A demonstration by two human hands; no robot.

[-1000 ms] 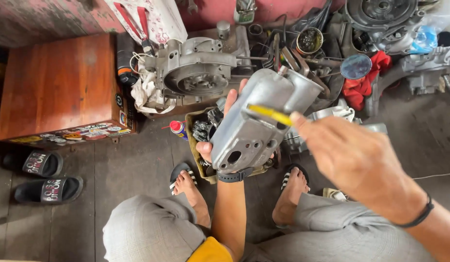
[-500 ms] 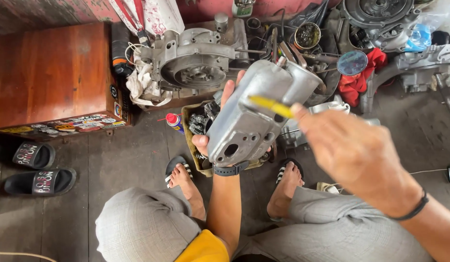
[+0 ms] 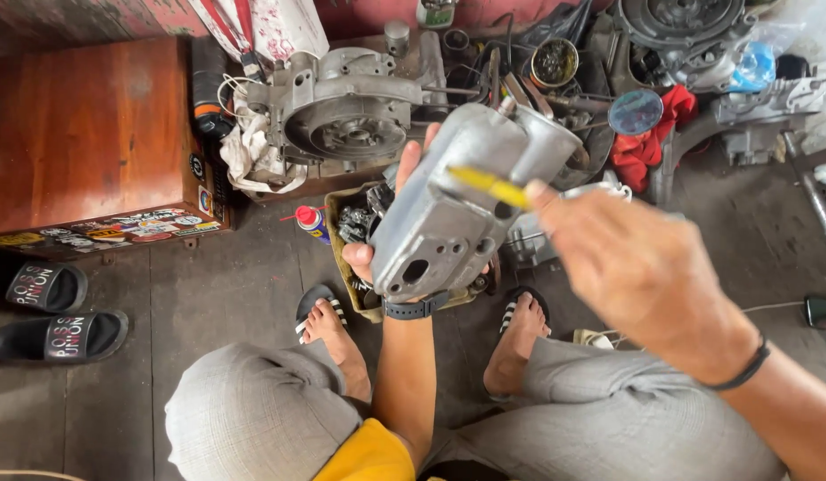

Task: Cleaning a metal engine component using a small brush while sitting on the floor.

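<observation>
My left hand (image 3: pixel 384 233) holds a grey cast-metal engine casing (image 3: pixel 462 205) up in front of me, fingers wrapped behind it. My right hand (image 3: pixel 640 267) grips a thin yellow-handled tool (image 3: pixel 489 185) whose tip rests against the casing's face. Under the casing, between my feet, stands a tan tray (image 3: pixel 346 276) with several dark small parts.
A larger engine case half (image 3: pixel 342 120) lies on rags ahead. A wooden box (image 3: pixel 83 134) stands at the left, with two black sandals (image 3: pixel 52 312) below it. A small spray can (image 3: pixel 311 223), a red cloth (image 3: pixel 649 142) and more engine parts (image 3: pixel 689 31) clutter the floor.
The view has drifted slightly; the casing and both hands stay in nearly the same pose, with the yellow tool shifting a little across the casing's face.
</observation>
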